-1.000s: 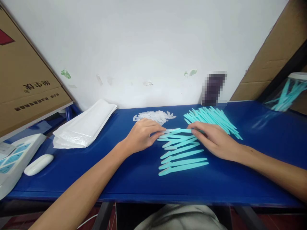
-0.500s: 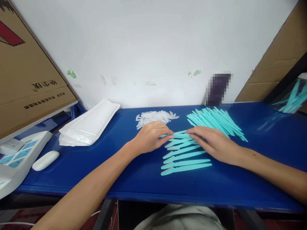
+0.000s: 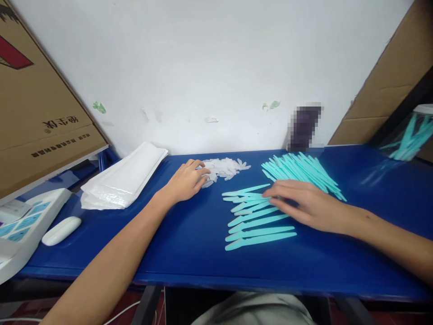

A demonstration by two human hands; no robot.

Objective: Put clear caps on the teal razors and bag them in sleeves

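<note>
Across the head view, your blue counter (image 3: 189, 243) runs from its front edge, just above your lap (image 3: 253, 311), back to the white wall (image 3: 203, 67). Your left side is hemmed by a white block with blue panels (image 3: 20, 250), a small rounded white case (image 3: 61, 230) and a stack of white envelopes (image 3: 125, 178); a cardboard box (image 3: 50, 99) leans beyond them. Blue surface shows between your left forearm and the row of teal sticks (image 3: 260, 239), and again between that row and the front edge. Just beyond the row, toward the wall, lies a heap of teal sticks (image 3: 301, 170).

Your left hand (image 3: 186, 181) reaches to the left end of the pile of small white pieces (image 3: 225, 168), its fingers spread and curved over them. Your right hand (image 3: 304, 203) extends from the right, back upward, thumb and fingertips close together at the upper sticks of the row; you cannot tell whether they pinch one.
</note>
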